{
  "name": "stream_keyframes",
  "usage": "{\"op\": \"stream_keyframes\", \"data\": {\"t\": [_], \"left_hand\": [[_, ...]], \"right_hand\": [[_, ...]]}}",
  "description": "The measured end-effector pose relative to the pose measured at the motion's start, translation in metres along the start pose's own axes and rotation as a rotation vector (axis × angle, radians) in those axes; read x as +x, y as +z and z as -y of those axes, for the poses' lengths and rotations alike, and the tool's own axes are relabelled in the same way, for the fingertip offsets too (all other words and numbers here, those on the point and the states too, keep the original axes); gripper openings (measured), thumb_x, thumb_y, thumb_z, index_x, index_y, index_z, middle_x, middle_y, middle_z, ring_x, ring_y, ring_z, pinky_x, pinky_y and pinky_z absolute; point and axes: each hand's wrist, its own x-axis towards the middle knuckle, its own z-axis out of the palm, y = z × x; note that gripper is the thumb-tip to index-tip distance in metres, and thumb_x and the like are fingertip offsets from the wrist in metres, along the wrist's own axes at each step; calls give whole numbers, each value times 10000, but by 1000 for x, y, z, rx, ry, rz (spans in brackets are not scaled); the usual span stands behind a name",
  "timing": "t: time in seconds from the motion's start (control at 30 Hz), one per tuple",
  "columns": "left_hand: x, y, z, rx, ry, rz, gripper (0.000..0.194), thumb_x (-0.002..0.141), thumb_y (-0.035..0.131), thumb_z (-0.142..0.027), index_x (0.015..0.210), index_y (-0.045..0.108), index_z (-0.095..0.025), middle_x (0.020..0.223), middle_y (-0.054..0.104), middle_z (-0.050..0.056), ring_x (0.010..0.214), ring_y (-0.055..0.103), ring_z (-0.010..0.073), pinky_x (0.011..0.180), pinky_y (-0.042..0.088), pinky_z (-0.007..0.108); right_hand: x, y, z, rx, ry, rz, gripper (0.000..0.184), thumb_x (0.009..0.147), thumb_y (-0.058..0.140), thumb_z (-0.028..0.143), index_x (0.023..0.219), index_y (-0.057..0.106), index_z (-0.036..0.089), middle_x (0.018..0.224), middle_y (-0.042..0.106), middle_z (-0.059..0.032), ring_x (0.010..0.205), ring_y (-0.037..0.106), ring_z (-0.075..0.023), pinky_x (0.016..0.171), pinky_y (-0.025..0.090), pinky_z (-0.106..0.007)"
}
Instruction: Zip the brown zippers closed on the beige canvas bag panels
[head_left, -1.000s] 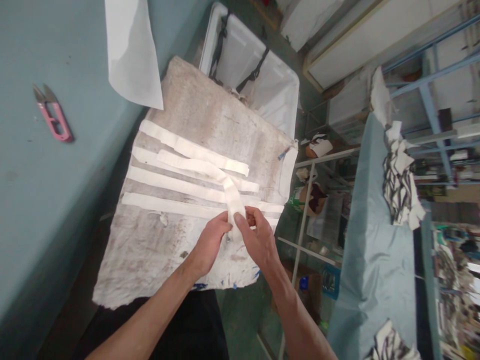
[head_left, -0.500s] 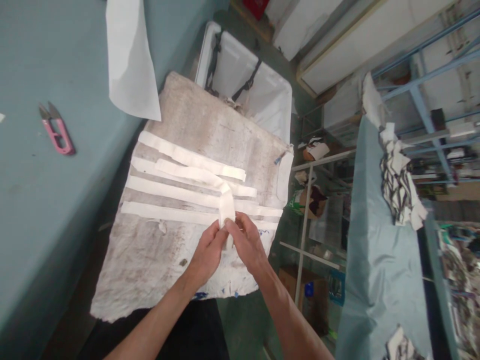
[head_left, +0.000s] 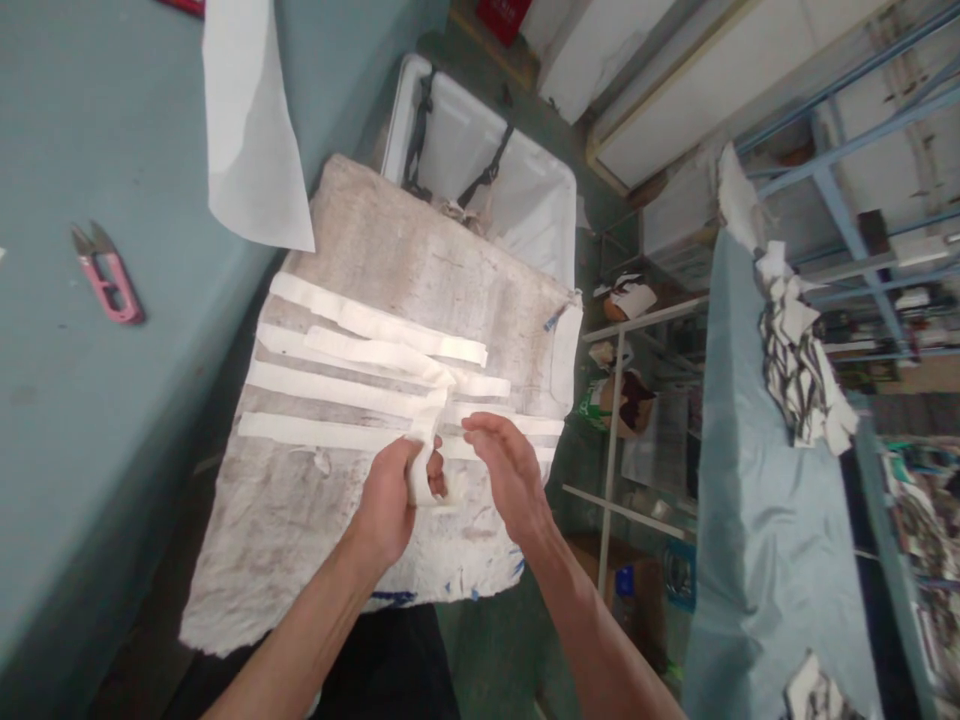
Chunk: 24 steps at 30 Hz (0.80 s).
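My left hand (head_left: 394, 492) is closed on the end of a cream fabric strip (head_left: 429, 418), which bends around the fingers. The rest of that strip runs up and left over a stained cloth-covered board (head_left: 300, 510). Just to the right, my right hand (head_left: 510, 470) is off the strip, its fingers stretched forward and nothing in them. Several more cream strips lie across the board in roughly parallel rows, among them a top strip (head_left: 375, 318) and a bottom strip (head_left: 315, 431).
Pink thread snips (head_left: 109, 275) lie on the blue-green table (head_left: 67, 420) at left, near a hanging white sheet (head_left: 255, 150). A white bin (head_left: 540, 190) stands beyond the board. Right are a metal rack (head_left: 615, 430) and a covered table (head_left: 765, 560) with piled scraps (head_left: 799, 350).
My right hand has let go of the strip and moved a little right, its fingers opening. My left hand has shifted left and turned, and the strip's end now curls around it.
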Motion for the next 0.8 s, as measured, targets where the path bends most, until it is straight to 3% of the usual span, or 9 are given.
{"op": "stream_keyframes", "data": {"t": [0.2, 0.43, 0.63, 0.8], "left_hand": [[5, 2, -27, -250, -146, -13, 75, 716, 546, -160, 763, 601, -142, 551, 405, -85, 415, 361, 64, 457, 397, 186], [6, 6, -28, -274, -172, -23, 95, 744, 537, -139, 774, 626, -125, 547, 436, -61, 402, 355, 72, 422, 372, 194], [-7, 16, -27, -177, -109, -29, 128, 763, 577, -183, 741, 686, -118, 512, 460, -44, 425, 375, 92, 430, 410, 206], [-28, 20, -50, -129, -41, -36, 181, 764, 563, -199, 670, 695, -119, 486, 431, -31, 431, 362, 102, 433, 428, 214]], "right_hand": [[44, 10, -19, -253, -163, -122, 231, 960, 535, 340, 1040, 704, 204, 1104, 794, -102, 1036, 712, -231, 1020, 514, -387], [90, 26, -24, -498, -167, -63, 205, 1012, 529, 258, 956, 723, 221, 990, 792, -55, 949, 702, -210, 897, 489, -310], [98, 28, -19, -667, -149, -26, 207, 1044, 536, 230, 981, 732, 211, 974, 786, -60, 933, 698, -206, 827, 456, -287], [96, 29, -14, -770, -139, -15, 211, 1072, 535, 255, 1020, 735, 214, 1024, 795, -69, 973, 715, -206, 811, 460, -284]]}}
